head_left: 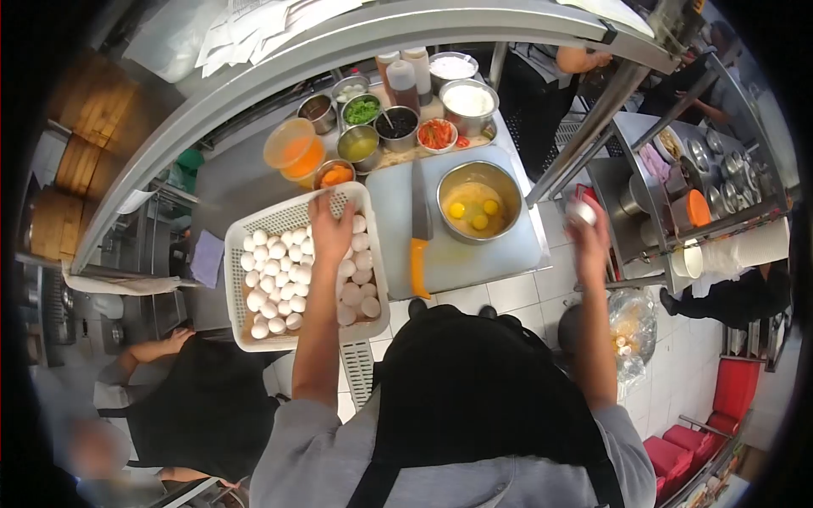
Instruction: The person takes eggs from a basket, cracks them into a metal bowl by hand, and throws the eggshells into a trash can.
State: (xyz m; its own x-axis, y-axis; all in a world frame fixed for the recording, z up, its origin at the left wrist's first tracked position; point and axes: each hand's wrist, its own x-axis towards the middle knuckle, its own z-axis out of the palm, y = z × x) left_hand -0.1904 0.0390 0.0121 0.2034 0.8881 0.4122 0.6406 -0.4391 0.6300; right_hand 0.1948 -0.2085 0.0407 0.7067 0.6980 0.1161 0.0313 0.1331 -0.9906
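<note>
My left hand (333, 227) is over the white plastic basket (234, 288), its fingers spread among the white eggs (279, 275); I see no egg held in it. Off to the right of the cutting board, my right hand (591, 241) is closed around a white egg (582, 212); blur hides whether it is whole or an empty shell. Between my hands, a steel bowl (443, 182) holds several yolks (479, 220) in raw egg. Beside it on the pale cutting board (500, 262) lies a large knife (419, 254) with an orange handle.
Behind the board stand containers of chopped greens (362, 110), red strips (437, 134) and white food (468, 99), plus squeeze bottles (401, 82). A clear bag (631, 326) with shells sits low right. Co-workers stand left (203, 415) and beyond the counter (542, 85). A metal post (584, 127) rises at right.
</note>
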